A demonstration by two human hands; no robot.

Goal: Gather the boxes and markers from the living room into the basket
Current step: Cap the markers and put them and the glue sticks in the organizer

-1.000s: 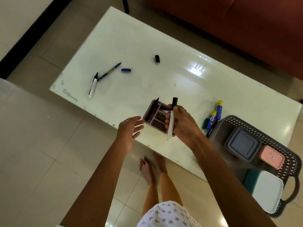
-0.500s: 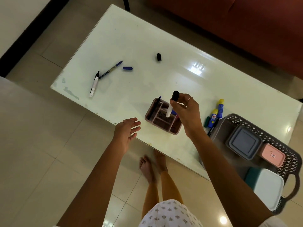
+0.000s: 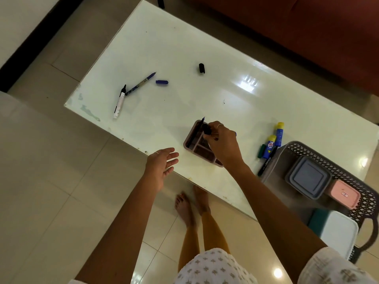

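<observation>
Table (image 3: 184, 48) first, then compartmented pink organizer (image 3: 196, 147) at its near edge. My right hand (image 3: 222, 144) pinches black-capped marker (image 3: 207, 129), lowering it into a slot; keep it vertical. Left hand (image 3: 162, 167) spread, empty.

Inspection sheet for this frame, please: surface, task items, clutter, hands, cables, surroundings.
Surface: glossy white table, scuffed along the near-left edge.
Job's things: basket at the table's right end holds a grey box, a pink box and a white-lidded teal box. Pink organizer tray near the front edge. White marker and blue pen lie uncapped on the left.
Clutter: blue cap, black cap, two glue sticks and a black marker beside the basket.
Hands: right hand sets a black-capped marker into the tray; left hand open, empty.
Cables: nothing seen.
Surroundings: tiled floor, red sofa behind the table.
</observation>
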